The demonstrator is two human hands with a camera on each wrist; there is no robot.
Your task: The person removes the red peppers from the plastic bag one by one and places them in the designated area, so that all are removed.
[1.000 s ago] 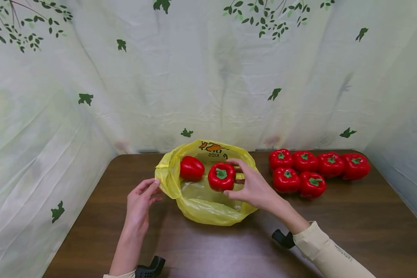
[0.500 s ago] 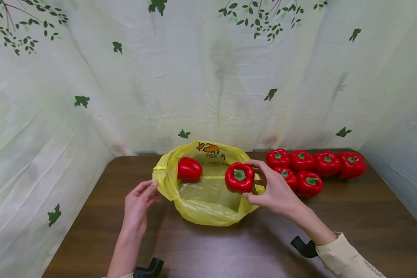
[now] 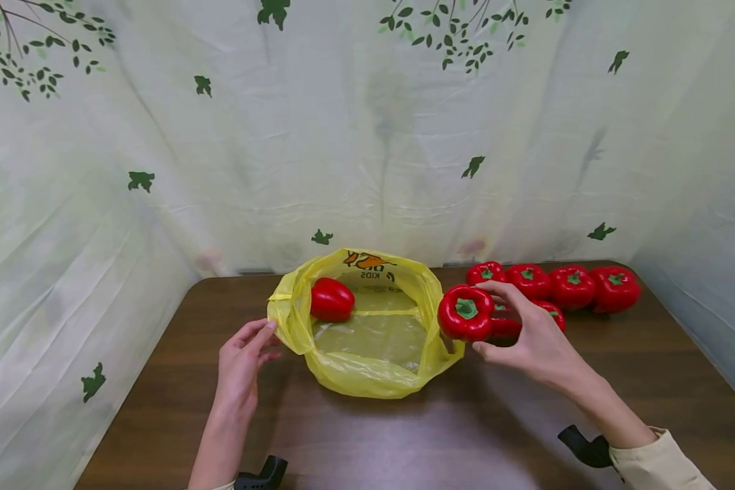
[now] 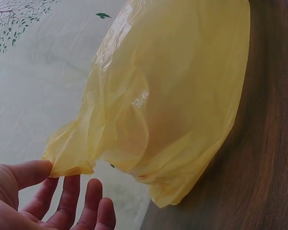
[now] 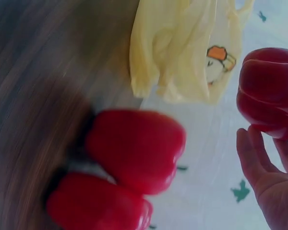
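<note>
A yellow plastic bag [image 3: 361, 378] stands on the table with its mouth spread wide. My left hand [image 3: 240, 367] pinches the left edge of its rim; the left wrist view shows thumb and fingers on a corner of the bag [image 4: 173, 81]. Inside, at the left, lies one red bell pepper [image 3: 332, 299]. My right hand [image 3: 542, 344] holds another red bell pepper [image 3: 465, 313], green stem towards me, just beyond the bag's right rim. In the right wrist view this held pepper [image 5: 269, 91] sits above the fingertips, well off the table.
Several red bell peppers [image 3: 571, 287] form two rows at the table's back right, some partly hidden by my right hand. A pale curtain [image 3: 380, 136] with leaf prints rises behind the wooden table [image 3: 392, 442].
My right hand has carried the bell pepper rightward, from over the bag's mouth to beyond its right rim. The left hand keeps its pinch on the bag. The head view has shifted slightly.
</note>
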